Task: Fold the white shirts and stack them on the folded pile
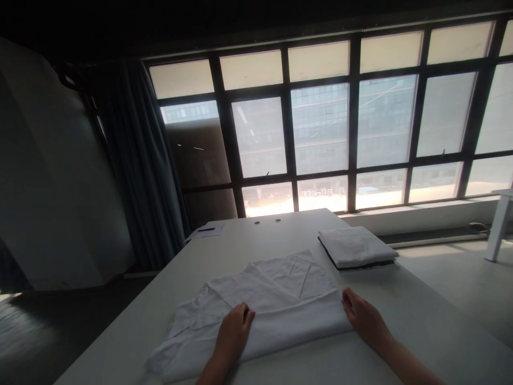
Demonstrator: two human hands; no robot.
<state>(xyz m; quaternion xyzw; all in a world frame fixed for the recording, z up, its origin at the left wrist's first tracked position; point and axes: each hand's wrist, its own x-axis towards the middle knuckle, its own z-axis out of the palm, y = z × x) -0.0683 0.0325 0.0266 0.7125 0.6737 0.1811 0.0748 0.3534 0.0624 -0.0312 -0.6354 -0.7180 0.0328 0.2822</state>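
A white cloth garment, likely a shirt point(268, 305), lies folded flat on the white table point(425, 315), with a collar-like V of fabric on top. My left hand point(234, 337) rests on its near fold, with the fingers curled over the fabric. My right hand point(363, 316) lies at the garment's right edge, its fingertips touching the cloth. Beyond my right hand sits a neat stack of folded white cloth point(355, 247), with a dark layer at its bottom edge.
A sheet of paper point(209, 230) with a blue pen point(206, 229) lies at the table's far left corner. Two round holes point(267, 221) mark the far end. Large windows, a dark curtain point(140, 160) and a white side table point(499, 224) stand beyond.
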